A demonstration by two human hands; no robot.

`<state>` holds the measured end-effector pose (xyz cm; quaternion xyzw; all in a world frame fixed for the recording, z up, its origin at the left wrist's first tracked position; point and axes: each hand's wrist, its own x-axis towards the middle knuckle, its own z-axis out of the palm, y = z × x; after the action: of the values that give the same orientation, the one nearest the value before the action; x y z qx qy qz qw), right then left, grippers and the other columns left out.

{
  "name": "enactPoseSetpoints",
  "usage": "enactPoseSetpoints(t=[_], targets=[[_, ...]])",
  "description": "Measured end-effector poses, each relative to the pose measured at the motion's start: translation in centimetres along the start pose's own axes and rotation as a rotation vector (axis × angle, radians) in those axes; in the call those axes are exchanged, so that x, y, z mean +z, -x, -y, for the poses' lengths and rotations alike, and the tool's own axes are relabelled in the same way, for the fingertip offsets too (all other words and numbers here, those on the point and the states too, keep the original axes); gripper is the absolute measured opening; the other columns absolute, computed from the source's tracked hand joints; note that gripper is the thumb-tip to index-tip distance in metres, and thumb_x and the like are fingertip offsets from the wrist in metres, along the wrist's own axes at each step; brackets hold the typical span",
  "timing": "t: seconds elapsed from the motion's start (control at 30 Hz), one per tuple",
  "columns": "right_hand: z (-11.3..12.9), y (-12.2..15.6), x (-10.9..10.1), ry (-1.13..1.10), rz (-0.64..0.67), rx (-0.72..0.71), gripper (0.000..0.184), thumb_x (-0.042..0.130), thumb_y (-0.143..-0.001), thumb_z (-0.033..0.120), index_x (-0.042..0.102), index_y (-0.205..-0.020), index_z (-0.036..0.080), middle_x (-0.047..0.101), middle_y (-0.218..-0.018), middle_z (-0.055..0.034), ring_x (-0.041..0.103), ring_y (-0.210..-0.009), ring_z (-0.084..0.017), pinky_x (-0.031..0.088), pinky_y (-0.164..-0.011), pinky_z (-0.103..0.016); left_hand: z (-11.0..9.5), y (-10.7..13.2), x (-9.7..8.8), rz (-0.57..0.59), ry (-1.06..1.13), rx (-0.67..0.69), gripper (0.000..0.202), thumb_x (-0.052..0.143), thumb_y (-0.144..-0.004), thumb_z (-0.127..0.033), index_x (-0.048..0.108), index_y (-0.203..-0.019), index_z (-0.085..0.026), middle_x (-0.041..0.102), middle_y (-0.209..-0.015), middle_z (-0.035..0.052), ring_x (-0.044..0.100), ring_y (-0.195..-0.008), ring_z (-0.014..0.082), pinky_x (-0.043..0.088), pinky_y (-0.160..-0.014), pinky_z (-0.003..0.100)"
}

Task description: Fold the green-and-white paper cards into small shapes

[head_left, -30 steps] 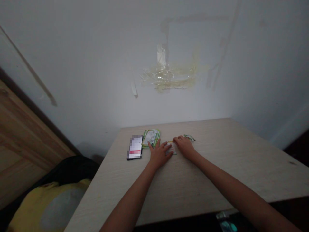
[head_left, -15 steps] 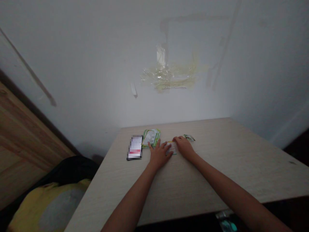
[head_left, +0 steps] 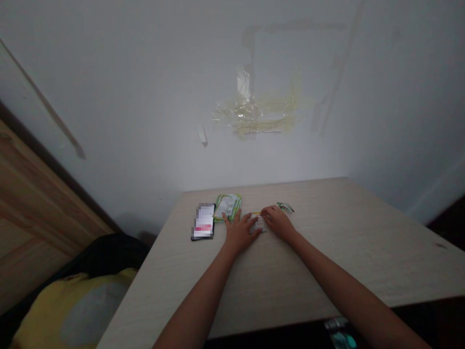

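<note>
A small, flat, pale packet [head_left: 259,224] with a yellow strip along its far edge lies on the table. My left hand [head_left: 239,235] is spread flat, its thumb and index finger on the packet's left side and its other fingers reaching the near edge of a green-and-white pouch [head_left: 227,206]. My right hand [head_left: 278,222] has its fingers bunched at the packet's far right corner, by the yellow strip. How firmly they pinch it is too small to see. Just beyond that hand lies a small green-and-white wrapper scrap [head_left: 285,207].
A phone [head_left: 204,220] with its screen lit lies left of the pouch. The pale wooden table [head_left: 327,208] meets a wall [head_left: 152,97] with peeling tape [head_left: 254,114]. A yellow-and-grey plush-looking thing [head_left: 80,310] is beyond the left edge, and a shiny teal item [head_left: 341,334] sits below the front edge.
The fingers of my right hand have shifted slightly at the packet's far corner, and more of the yellow strip shows. My left hand stays in place.
</note>
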<state>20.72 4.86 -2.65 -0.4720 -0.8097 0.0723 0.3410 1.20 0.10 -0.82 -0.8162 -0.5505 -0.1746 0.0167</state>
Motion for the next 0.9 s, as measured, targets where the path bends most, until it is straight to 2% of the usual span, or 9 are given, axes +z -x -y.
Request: enactPoseSetpoints(t=[0.17,0.47,0.9], targets=[[0.2,0.0,0.0,0.006,-0.007,0.009,0.012,0.053,-0.088,0.016,0.062,-0.096,0.019,0.063,-0.096,-0.0065,0.057,-0.096,-0.017,0.046,-0.088,-0.030,0.0,-0.1,-0.1,-0.008,-0.011,-0.003,0.046,0.043,-0.086,-0.064,0.051,-0.128,-0.048,0.052,-0.140,-0.0049,0.024,-0.141,0.0364,-0.017,-0.100,0.077],[0.7,0.4,-0.6,-0.028,-0.017,-0.065,0.010,0.054,-0.084,0.012,0.062,-0.088,0.018,0.062,-0.090,-0.0053,0.057,-0.090,-0.017,0.046,-0.084,-0.030,-0.1,0.0,-0.2,-0.006,-0.017,-0.031,0.046,0.042,-0.085,-0.066,0.053,-0.126,-0.050,0.052,-0.140,-0.0057,0.025,-0.140,0.0369,-0.018,-0.101,0.075],[1.5,1.3,-1.5,-0.015,0.067,-0.109,0.013,0.055,-0.078,0.009,0.060,-0.085,0.018,0.059,-0.085,-0.0046,0.054,-0.085,-0.019,0.044,-0.082,-0.031,-0.1,0.0,-0.1,-0.034,0.004,-0.035,0.045,0.045,-0.084,-0.067,0.054,-0.125,-0.050,0.055,-0.137,-0.0073,0.027,-0.138,0.0367,-0.021,-0.098,0.076]])
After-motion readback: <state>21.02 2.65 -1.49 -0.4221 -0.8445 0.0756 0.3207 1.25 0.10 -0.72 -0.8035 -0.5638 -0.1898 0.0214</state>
